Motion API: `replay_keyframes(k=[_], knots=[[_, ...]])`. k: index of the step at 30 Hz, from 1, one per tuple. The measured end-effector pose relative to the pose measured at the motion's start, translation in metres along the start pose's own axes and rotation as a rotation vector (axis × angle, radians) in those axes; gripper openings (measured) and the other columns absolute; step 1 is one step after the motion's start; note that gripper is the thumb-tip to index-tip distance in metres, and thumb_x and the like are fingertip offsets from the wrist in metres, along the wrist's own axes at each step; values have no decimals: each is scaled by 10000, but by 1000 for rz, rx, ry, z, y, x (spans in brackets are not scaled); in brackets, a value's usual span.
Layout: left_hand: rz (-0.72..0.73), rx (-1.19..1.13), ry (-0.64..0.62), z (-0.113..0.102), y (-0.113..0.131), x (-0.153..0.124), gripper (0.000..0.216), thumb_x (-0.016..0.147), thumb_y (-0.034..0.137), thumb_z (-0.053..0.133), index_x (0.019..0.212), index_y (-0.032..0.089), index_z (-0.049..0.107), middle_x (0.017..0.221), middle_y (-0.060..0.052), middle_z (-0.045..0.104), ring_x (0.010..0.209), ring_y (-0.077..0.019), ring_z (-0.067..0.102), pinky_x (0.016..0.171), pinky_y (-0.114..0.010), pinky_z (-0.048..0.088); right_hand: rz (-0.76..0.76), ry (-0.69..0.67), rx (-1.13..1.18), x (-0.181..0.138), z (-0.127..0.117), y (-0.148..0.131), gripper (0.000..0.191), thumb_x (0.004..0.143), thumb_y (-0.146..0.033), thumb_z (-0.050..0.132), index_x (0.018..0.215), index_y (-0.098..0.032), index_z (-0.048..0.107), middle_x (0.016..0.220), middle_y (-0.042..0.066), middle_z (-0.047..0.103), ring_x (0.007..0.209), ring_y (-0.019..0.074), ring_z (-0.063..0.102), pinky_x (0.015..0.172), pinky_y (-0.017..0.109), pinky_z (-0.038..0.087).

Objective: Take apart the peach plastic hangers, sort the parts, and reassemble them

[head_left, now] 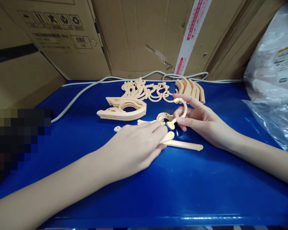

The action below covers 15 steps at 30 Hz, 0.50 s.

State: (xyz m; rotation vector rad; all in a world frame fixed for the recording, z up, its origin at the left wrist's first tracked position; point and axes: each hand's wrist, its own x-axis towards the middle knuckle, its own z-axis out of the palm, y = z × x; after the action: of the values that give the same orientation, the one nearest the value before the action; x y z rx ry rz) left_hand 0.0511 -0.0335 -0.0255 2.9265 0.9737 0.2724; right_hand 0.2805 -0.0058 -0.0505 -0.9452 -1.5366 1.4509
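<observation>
My left hand (136,145) lies knuckles-up on the blue table (144,191), its fingers closed over a cream plastic arm piece (184,145) that sticks out to the right. My right hand (199,119) pinches a curved cream hook piece (180,110) between thumb and fingers, just above and to the right of the left hand. Behind them lie a stack of curved hanger arms (122,110), a tangle of ornate hook pieces (146,91) and a row of upright curved pieces (190,88).
Cardboard boxes (144,35) wall the back and left. A white cable (86,89) runs along the table's rear edge. A clear plastic bag (276,73) bulges at the right. A blurred dark patch covers the left edge.
</observation>
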Motion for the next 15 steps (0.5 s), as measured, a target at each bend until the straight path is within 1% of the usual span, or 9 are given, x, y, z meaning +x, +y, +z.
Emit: replay_keyframes(k=[2, 4, 6, 8, 10, 13, 15], knots=[[-8, 8, -9, 0, 0, 1, 182, 976, 254, 485, 806, 194, 471, 783, 7, 553, 720, -167, 558, 548, -267, 324, 10, 11, 22, 0, 1, -1, 587, 826, -241, 718, 1359, -315, 481, 891, -26, 598, 656, 101, 524, 653, 267, 487], [-19, -2, -17, 0, 0, 1, 207, 976, 333, 498, 823, 194, 482, 791, 3, 564, 704, -172, 553, 544, -274, 334, 30, 37, 37, 0, 2, -3, 582, 820, -241, 714, 1352, -311, 488, 885, -27, 603, 642, 100, 516, 652, 270, 478], [-24, -28, 0, 0, -1, 2, 233, 983, 382, 467, 851, 192, 494, 820, -10, 585, 696, -176, 554, 541, -282, 345, 50, 63, 44, 0, 2, -4, 582, 804, -245, 718, 1340, -305, 499, 870, -28, 605, 632, 102, 512, 643, 276, 470], [-21, -43, 35, -1, -2, 2, 224, 998, 345, 401, 873, 189, 505, 841, -24, 601, 703, -177, 562, 554, -287, 366, 62, 72, 50, 0, 2, -5, 581, 793, -247, 721, 1330, -303, 507, 860, -28, 605, 631, 106, 513, 632, 280, 464], [-14, -34, 70, -1, -3, 2, 223, 1000, 282, 350, 878, 186, 511, 817, -29, 602, 683, -169, 556, 573, -287, 386, 63, 66, 53, 0, 2, -5, 577, 787, -250, 723, 1322, -303, 514, 861, -27, 606, 633, 107, 513, 622, 282, 460], [2, 1, 111, -1, -3, 3, 241, 1001, 238, 324, 871, 179, 518, 749, -21, 582, 628, -160, 533, 581, -286, 399, 51, 45, 52, 0, 2, -6, 571, 777, -268, 731, 1309, -301, 523, 858, -26, 605, 627, 108, 508, 602, 286, 455], [5, 17, 115, -1, -3, 3, 249, 1005, 233, 328, 863, 174, 524, 742, -23, 577, 635, -166, 542, 594, -291, 410, 45, 29, 53, 1, 2, -7, 561, 776, -277, 735, 1298, -296, 529, 848, -28, 602, 621, 106, 504, 593, 284, 453]])
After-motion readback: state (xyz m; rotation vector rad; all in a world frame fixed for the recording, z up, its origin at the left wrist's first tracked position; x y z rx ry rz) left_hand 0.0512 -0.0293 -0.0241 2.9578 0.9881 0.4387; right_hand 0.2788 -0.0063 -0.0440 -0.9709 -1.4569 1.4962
